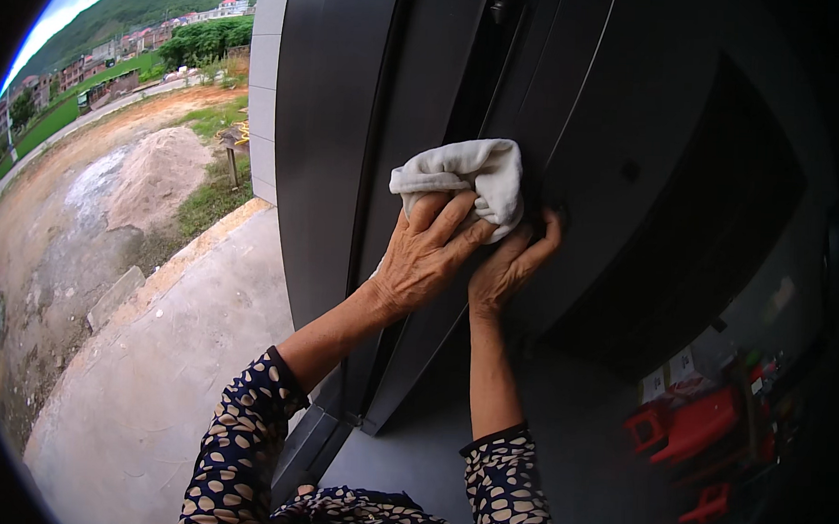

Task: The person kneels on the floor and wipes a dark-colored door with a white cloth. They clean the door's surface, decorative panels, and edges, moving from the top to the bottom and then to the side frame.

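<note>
My left hand point(422, 253) presses a folded white cloth point(483, 172) against the dark door frame point(425, 96), its fingers bent over the cloth's lower edge. Close beside it on the right, my right hand point(512, 270) grips the edge of the dark door panel point(617, 167). The fingers of that hand curl round the edge, and some of them are lost in shadow. The cloth's right side lies just above my right hand; whether the two touch, I cannot tell.
Red plastic stools point(700, 429) and boxes point(670, 374) stand indoors at the lower right. Outside, a pale concrete slab point(185, 346) borders the doorway, with a sand heap point(159, 174) beyond it. A raised sill point(316, 443) crosses the floor below my arms.
</note>
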Tool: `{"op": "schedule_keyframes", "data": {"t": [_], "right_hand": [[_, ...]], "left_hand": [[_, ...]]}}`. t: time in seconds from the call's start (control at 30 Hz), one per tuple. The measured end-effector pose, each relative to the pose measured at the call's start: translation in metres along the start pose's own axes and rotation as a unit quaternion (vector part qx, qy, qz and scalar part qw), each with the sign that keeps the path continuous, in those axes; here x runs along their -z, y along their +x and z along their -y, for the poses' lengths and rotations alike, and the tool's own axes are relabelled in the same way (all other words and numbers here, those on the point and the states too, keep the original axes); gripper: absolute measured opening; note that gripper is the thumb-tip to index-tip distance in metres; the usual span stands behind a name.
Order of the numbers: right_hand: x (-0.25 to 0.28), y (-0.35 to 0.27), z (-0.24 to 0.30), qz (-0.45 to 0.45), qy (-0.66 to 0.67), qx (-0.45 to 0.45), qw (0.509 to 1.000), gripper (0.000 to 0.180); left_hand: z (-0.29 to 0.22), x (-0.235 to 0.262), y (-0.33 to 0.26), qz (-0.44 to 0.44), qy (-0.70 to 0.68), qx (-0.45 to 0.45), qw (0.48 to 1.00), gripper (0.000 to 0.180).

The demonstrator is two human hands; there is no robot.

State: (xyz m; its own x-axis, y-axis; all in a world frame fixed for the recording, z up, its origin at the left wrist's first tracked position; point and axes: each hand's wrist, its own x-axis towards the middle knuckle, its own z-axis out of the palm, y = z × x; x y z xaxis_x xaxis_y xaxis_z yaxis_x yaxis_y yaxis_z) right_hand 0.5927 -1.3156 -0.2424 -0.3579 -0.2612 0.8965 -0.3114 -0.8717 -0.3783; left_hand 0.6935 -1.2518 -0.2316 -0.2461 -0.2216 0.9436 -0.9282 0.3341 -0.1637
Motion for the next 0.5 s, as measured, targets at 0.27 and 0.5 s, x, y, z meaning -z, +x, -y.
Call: {"op": "schedule_keyframes", "data": {"t": [0.27,0.5], "right_hand": [[-0.001,-0.001,-0.001,0.014,-0.001,-0.019,1.0,0.031],[0.001,-0.003,0.002,0.037,-0.013,-0.018,0.999,0.037]], "left_hand": [[-0.012,-0.003,-0.012,0.023,-0.003,0.048,0.999,0.042],[0.002,0.004,0.066,-0.058,0.053,-0.01,0.997,0.037]]}}
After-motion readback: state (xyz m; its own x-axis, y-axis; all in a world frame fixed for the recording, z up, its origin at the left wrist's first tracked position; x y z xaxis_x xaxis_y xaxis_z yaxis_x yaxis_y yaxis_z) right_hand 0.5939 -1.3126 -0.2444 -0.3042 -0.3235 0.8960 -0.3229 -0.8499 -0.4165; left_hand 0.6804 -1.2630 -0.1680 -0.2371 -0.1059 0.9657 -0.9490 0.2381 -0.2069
